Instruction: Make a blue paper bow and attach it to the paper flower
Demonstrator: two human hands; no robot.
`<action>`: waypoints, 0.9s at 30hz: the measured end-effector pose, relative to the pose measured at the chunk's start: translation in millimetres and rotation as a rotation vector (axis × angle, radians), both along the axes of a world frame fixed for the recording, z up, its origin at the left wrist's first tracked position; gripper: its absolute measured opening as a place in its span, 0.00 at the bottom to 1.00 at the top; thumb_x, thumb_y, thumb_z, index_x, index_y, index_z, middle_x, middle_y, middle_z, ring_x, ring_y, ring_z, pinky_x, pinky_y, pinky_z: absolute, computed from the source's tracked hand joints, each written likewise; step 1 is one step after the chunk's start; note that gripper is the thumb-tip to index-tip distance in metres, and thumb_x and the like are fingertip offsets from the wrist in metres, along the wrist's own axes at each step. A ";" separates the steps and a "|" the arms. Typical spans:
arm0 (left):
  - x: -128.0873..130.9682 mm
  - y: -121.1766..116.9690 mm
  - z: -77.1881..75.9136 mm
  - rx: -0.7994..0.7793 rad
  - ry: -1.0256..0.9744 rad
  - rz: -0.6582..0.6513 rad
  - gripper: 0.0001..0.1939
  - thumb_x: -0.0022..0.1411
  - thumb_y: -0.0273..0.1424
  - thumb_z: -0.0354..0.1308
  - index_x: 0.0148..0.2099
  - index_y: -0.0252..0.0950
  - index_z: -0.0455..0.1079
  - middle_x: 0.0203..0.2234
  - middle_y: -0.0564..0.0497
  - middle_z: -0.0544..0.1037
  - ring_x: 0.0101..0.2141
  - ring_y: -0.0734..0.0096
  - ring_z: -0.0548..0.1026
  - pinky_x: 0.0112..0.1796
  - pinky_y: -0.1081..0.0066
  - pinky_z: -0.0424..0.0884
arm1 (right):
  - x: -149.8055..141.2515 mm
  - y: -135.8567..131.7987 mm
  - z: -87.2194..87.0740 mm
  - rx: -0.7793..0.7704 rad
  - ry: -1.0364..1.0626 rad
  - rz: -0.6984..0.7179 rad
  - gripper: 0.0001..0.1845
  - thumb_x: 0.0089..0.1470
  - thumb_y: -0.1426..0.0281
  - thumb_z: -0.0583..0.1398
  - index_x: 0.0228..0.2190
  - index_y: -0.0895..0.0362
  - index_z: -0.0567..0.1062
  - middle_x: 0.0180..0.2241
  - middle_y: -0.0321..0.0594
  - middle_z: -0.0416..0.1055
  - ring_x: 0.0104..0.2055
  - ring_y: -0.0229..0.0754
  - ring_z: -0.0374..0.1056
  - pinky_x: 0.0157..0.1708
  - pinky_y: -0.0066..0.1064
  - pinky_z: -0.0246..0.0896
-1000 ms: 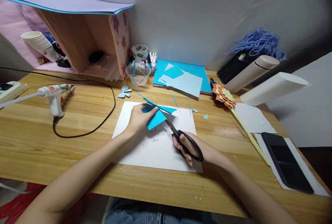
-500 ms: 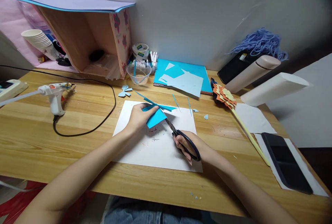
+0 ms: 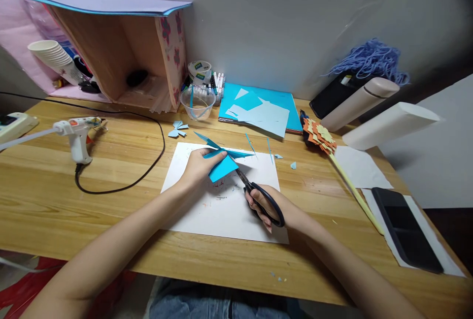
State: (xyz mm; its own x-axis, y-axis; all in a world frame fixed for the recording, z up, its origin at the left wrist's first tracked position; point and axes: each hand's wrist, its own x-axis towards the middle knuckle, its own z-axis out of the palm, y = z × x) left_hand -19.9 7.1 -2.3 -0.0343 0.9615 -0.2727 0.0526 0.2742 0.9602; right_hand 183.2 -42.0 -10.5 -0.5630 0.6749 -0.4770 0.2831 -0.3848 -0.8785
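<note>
My left hand (image 3: 201, 166) pinches a folded piece of blue paper (image 3: 223, 169) between thumb and fingers, with pointed flaps sticking out at its far side. My right hand (image 3: 264, 206) is wrapped round the black handles of a pair of scissors (image 3: 272, 205). The scissor blades reach up to the paper's right edge, and their tips are hidden behind or within it. Both hands work over a white sheet (image 3: 229, 220) with small coloured marks. Thin blue paper strips (image 3: 269, 150) and light blue scraps (image 3: 293, 165) lie just beyond.
A glue gun (image 3: 79, 139) with its black cord lies left, before an open cardboard box (image 3: 173, 58). A clear plastic bowl (image 3: 197, 107) and blue paper sheets (image 3: 288, 107) are at the back. To the right are a paper flower (image 3: 320, 137), a bottle (image 3: 360, 105) and a phone (image 3: 404, 230).
The scissors and my right hand have shifted very slightly up and left. The blue paper stays in my left hand, its flaps a little moved.
</note>
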 end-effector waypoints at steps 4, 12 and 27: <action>-0.4 0.2 1.3 -0.035 -0.005 0.026 0.21 0.45 0.43 0.65 0.36 0.30 0.76 0.27 0.45 0.79 0.25 0.68 0.73 0.26 0.72 0.66 | -0.7 1.5 -2.8 -0.016 -0.031 -0.031 0.27 0.46 0.43 0.55 0.25 0.56 0.60 0.13 0.23 0.54 0.09 0.30 0.55 0.05 0.21 0.53; -0.3 0.8 2.0 -0.079 -0.051 0.015 0.22 0.46 0.44 0.64 0.34 0.29 0.74 0.22 0.48 0.76 0.22 0.71 0.70 0.24 0.73 0.63 | -3.7 -0.7 6.0 0.038 -0.011 0.009 0.34 0.42 0.36 0.50 0.26 0.56 0.60 0.16 0.25 0.53 0.10 0.28 0.53 0.08 0.22 0.56; 5.3 -4.0 3.6 -0.089 -0.087 0.032 0.19 0.46 0.43 0.63 0.31 0.30 0.74 0.21 0.48 0.76 0.20 0.73 0.69 0.22 0.74 0.63 | -9.8 -2.7 8.1 0.013 -0.014 -0.045 0.32 0.42 0.38 0.52 0.25 0.55 0.59 0.14 0.24 0.52 0.10 0.29 0.52 0.08 0.22 0.54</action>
